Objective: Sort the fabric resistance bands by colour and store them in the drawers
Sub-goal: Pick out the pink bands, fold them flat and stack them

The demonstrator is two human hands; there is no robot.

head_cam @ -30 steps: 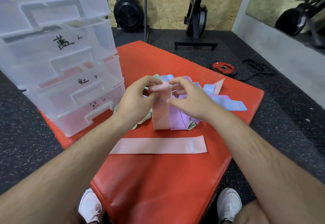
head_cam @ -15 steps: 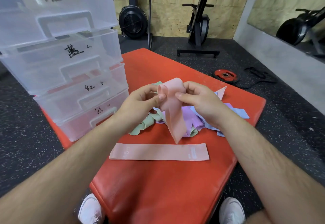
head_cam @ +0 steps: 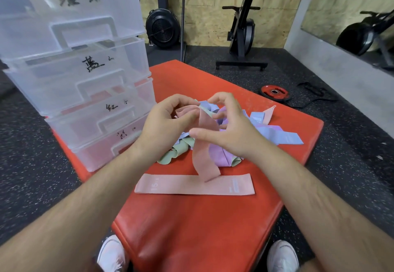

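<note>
A pink fabric band [head_cam: 205,150] hangs twisted above the red mat [head_cam: 191,229]. My left hand [head_cam: 164,122] grips its folded upper end. My right hand [head_cam: 226,131] pinches the band lower down between thumb and fingers. Its loose tail dangles onto a second pink band [head_cam: 195,184] lying flat near the mat's front. Behind my hands is a heap of blue [head_cam: 283,136], purple [head_cam: 219,154] and green bands [head_cam: 172,156]. A clear plastic drawer stack [head_cam: 85,79] with handwritten labels stands at the left, all drawers closed.
A red weight plate [head_cam: 275,92] and black cord lie on the speckled black floor at right. Gym machines stand along the plywood back wall. My white shoes [head_cam: 110,254] show at the mat's near edge.
The pink band has been lifted out of the heap and turned in my hands. Its tail now reaches down to the flat pink band. My right hand has shifted lower along it.
</note>
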